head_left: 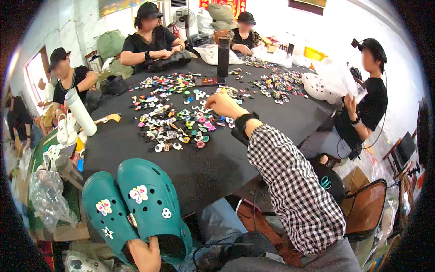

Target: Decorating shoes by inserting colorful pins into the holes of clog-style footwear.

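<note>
At the near left, my left hand (146, 257) grips a pair of green clogs by their heel openings, its fingers partly hidden inside. The right-hand clog (147, 186) bears a butterfly charm (138, 194) and a football charm (166, 213). On the left-hand clog (97, 199) are another butterfly charm (103, 207) and a star charm (107, 232). My right hand (225, 105) reaches over a pile of small colourful shoe charms (181, 122), fingers bent together at its right edge. What those fingers hold, if anything, is too small to make out.
The dark table (217, 165) carries more charm piles (278, 86), a black cylinder (223, 56) and a phone (210, 81). A white bottle (80, 112) and white clogs (68, 127) stand left. Several people sit around; one at right holds a white bag (333, 81).
</note>
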`<control>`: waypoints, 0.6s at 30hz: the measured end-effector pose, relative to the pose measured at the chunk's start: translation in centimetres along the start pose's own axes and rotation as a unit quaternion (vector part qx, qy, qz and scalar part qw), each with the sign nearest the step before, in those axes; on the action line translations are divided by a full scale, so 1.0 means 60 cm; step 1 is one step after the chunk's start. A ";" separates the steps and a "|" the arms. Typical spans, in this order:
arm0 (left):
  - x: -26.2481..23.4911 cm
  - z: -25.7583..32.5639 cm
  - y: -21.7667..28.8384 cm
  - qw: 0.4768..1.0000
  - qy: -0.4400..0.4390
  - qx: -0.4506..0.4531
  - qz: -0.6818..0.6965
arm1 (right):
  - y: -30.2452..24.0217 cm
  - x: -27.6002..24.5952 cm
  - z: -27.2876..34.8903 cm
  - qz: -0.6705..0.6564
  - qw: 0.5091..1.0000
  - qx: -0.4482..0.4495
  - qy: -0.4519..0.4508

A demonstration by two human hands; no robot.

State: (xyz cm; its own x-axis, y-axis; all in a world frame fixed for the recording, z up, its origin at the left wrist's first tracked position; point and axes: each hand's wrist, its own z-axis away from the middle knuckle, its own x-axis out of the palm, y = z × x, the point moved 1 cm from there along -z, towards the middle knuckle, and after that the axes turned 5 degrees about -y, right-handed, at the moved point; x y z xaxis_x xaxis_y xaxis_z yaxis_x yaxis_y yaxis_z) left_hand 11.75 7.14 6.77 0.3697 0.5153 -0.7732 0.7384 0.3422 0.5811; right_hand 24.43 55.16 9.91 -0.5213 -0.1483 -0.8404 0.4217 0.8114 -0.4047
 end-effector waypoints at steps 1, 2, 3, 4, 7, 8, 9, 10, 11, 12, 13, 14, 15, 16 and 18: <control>0.000 0.002 -0.001 1.000 -0.018 -0.017 -0.003 | 0.003 0.014 0.000 -0.003 1.000 0.006 -0.009; 0.000 0.003 -0.002 0.999 -0.037 -0.032 -0.004 | 0.005 0.023 0.002 -0.003 1.000 0.014 -0.017; -0.002 0.006 -0.001 0.999 -0.030 -0.029 -0.005 | -0.010 0.032 0.007 0.018 0.999 0.036 -0.022; -0.001 0.008 -0.006 0.999 -0.024 -0.034 -0.006 | -0.023 0.038 0.012 0.040 0.997 0.058 -0.027; 0.004 0.015 -0.016 0.999 -0.036 -0.040 0.005 | -0.005 0.051 0.019 0.049 0.998 0.048 -0.002; 0.005 0.017 -0.016 0.999 -0.037 -0.035 -0.002 | -0.008 0.045 0.027 0.053 0.997 0.053 0.009; 0.006 0.019 -0.016 0.999 -0.038 -0.029 -0.009 | -0.003 0.040 0.033 0.028 0.998 0.056 0.026; 0.007 0.019 -0.016 0.999 -0.037 -0.030 -0.005 | 0.011 0.038 0.036 0.028 0.998 0.043 0.026; 0.008 0.020 -0.015 0.999 -0.036 -0.029 -0.005 | 0.011 0.032 0.040 0.039 0.998 0.047 0.014; 0.010 0.021 -0.015 0.999 -0.035 -0.028 -0.004 | 0.007 0.024 0.045 0.050 0.997 0.052 0.003; 0.016 0.021 -0.030 0.999 -0.035 -0.031 -0.002 | 0.010 0.017 0.049 0.052 0.997 0.050 0.000; 0.020 0.012 -0.048 0.996 -0.071 -0.047 -0.020 | 0.011 0.011 0.049 0.034 0.998 0.033 -0.033; 0.024 0.009 -0.060 0.992 -0.108 -0.062 -0.038 | 0.011 0.007 0.049 0.016 0.998 0.017 -0.065; 0.028 0.019 -0.062 0.992 -0.106 -0.063 -0.036 | 0.011 0.004 0.052 0.018 0.998 0.015 -0.066; 0.013 0.024 -0.028 0.999 -0.047 -0.019 -0.013 | -0.014 0.006 0.056 0.030 0.986 0.049 -0.155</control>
State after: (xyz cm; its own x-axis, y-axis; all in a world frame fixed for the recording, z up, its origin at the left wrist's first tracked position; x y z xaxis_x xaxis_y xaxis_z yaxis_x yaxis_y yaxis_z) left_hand 11.60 5.85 4.81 0.4038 0.4300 -0.8075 0.7267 0.3855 0.5686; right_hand 26.40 52.51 8.71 -0.2480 -0.2789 -0.9278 0.5226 0.7679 -0.3705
